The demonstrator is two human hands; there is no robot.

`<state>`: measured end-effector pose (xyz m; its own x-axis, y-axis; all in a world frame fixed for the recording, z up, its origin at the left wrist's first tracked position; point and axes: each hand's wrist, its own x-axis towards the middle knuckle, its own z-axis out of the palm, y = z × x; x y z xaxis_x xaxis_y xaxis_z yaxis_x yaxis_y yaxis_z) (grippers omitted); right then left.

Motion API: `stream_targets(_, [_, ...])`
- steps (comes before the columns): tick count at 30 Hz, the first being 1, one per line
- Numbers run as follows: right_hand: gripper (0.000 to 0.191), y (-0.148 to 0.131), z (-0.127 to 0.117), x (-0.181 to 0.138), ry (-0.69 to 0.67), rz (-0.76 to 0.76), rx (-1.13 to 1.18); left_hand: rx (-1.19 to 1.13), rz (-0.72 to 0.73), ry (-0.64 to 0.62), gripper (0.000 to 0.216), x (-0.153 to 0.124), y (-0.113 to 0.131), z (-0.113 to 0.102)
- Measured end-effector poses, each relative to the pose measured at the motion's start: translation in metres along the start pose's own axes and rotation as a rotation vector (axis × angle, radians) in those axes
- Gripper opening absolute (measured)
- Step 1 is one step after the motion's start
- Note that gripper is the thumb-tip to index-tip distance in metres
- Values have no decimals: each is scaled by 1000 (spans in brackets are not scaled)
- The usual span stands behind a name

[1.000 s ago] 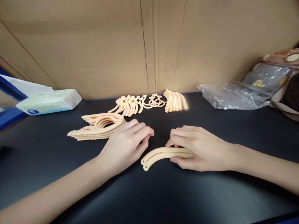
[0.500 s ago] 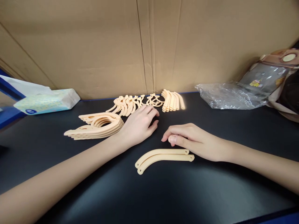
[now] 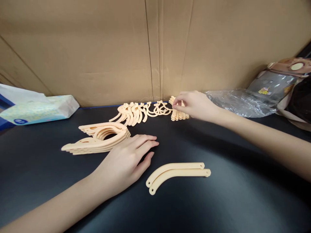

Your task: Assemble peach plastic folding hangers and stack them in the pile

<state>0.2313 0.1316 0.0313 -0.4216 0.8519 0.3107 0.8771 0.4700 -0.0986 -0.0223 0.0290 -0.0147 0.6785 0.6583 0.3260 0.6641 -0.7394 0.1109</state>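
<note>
My left hand [image 3: 126,158] lies open and palm down on the black tabletop, its fingers stretched toward the right. Just beyond it is a stack of folded cream plastic hangers [image 3: 107,147]; the hand overlaps the stack's right end. My right hand [image 3: 194,105] is over a row of cream curved hanger arms [image 3: 178,116] at the back, hiding part of them. Its fingers are bent and apart, with no piece visible between them. Two loose curved hanger arms [image 3: 177,166] with holed ends lie side by side in front, touching neither hand.
Several cream hook pieces [image 3: 132,113] and ring-shaped pieces [image 3: 157,108] lie along the back, before a cardboard wall [image 3: 109,48]. A tissue pack [image 3: 48,108] stands at the left. A clear plastic bag [image 3: 240,102] and a transparent bottle [image 3: 274,79] with a brown top are at the right.
My right hand has moved from beside the loose arms back to the row of hanger arms. My left hand has drawn back from the hook pieces toward me.
</note>
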Motion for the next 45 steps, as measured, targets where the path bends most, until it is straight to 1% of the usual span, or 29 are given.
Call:
stream_targets(1, [20,0,1,13,-62,40,-55,-6,6,-4,28,0,-1,0])
stream_targets(5, [17,-3,7,52,-177,119,-81,-35,-1,-38,31,-1,-4,1])
stream_targets(8, [23,-10,9,65,-279,145,-73,-53,-8,-50,31,-3,-5,1])
stream_targets(11, [26,-18,9,70,-336,169,-58,-59,-9,-42,31,-4,-6,1])
stream_targets(15, [21,-24,8,72,-346,200,-19,-66,-7,-46,30,-3,-5,1])
stream_targets(20, [21,-27,2,73,-253,209,47,-64,-7,-50,30,-2,-4,0])
stream_targets(24, [24,-36,-10,60,-160,117,174,-61,-3,-55,30,-3,-4,-1])
stream_targets(25, [25,-40,-12,53,-160,90,224,-60,-3,-56,30,-3,-3,-1])
stream_targets(29, [27,-57,-14,14,-340,32,284,-44,-17,-9,27,-2,-1,-3])
stream_targets(32, [29,-65,-7,-19,-406,-14,301,-24,-23,50,24,-1,1,-3])
stream_targets(33, [31,-67,-4,-29,-415,-27,322,-16,-27,57,23,-1,1,-3])
stream_targets(36, [30,-72,4,-48,-366,-55,344,-4,-72,59,18,0,2,-3])
stream_targets(38, [26,-76,9,-54,-327,-75,354,-14,-97,62,15,0,2,-3])
stream_targets(40, [23,-81,12,-54,-304,-87,355,-35,-86,59,19,0,1,-3])
stream_targets(42, [24,-86,14,-52,-290,-87,358,-51,-64,24,26,0,1,-3])
stream_targets(45, [23,-93,18,-49,-270,-55,375,-49,-61,-14,30,1,0,-3])
